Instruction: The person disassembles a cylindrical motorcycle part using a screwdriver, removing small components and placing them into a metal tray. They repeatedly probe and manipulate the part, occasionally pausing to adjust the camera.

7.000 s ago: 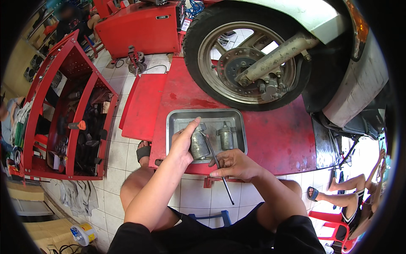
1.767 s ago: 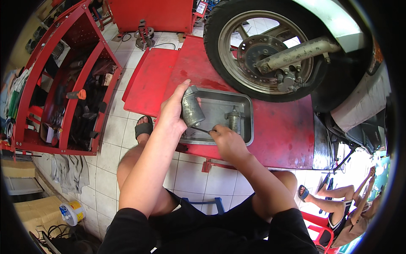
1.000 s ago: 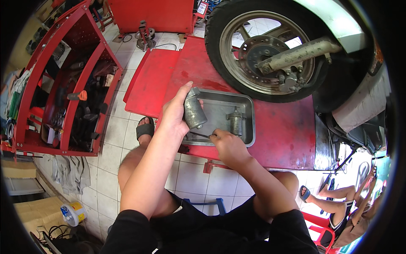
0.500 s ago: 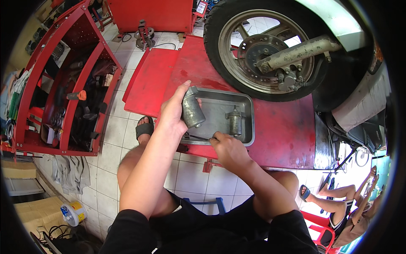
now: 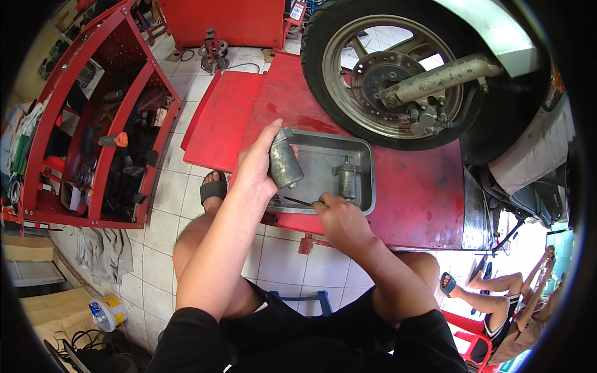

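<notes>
My left hand is closed around a worn grey starter motor, a metal cylinder with a small nub at its lower end, and holds it tilted over the left side of a metal tray. My right hand is closed at the tray's near edge. From its fingers a thin dark rod-shaped tool points left, below the held motor; its handle is hidden in the fist. Inside the tray on the right lies a second, smaller starter motor with mounting ears and a shaft.
The tray sits on a red lift table, beside a motorcycle wheel with a brake disc. At left stands a red shelf rack of tools and parts. A white bucket is at lower left; another person sits at lower right.
My right hand has shifted a little to the right, drawing the rod-shaped tool with it. The left hand and its starter motor have barely moved.
</notes>
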The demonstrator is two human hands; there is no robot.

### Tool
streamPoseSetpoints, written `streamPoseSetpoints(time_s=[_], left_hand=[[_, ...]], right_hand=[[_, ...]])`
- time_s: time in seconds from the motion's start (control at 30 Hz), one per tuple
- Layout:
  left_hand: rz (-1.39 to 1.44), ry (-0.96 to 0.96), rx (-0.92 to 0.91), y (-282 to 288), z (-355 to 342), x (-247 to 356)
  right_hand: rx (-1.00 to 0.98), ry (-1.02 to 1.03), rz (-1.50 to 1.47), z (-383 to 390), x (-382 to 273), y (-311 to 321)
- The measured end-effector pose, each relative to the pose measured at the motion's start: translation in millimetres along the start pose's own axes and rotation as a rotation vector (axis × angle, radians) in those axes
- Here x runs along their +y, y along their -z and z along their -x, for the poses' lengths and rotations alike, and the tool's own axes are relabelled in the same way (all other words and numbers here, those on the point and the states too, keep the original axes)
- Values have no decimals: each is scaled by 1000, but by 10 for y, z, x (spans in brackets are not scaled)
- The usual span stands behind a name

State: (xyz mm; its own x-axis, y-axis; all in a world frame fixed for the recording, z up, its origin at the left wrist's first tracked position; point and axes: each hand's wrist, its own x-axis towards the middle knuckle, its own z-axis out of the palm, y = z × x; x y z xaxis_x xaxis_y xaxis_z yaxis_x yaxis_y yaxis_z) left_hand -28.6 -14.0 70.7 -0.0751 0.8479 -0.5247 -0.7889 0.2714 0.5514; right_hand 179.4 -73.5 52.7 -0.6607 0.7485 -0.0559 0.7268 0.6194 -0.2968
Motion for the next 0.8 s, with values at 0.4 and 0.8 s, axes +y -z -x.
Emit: streamPoseSetpoints(time_s=[0.4,0.8], left_hand=[[198,131,6,3,-40,-60],[-602,-567,-261,-148,132,-437]], right_hand=[[215,-449,-1141,39,322,451],[233,-558,-1510,56,185,466]])
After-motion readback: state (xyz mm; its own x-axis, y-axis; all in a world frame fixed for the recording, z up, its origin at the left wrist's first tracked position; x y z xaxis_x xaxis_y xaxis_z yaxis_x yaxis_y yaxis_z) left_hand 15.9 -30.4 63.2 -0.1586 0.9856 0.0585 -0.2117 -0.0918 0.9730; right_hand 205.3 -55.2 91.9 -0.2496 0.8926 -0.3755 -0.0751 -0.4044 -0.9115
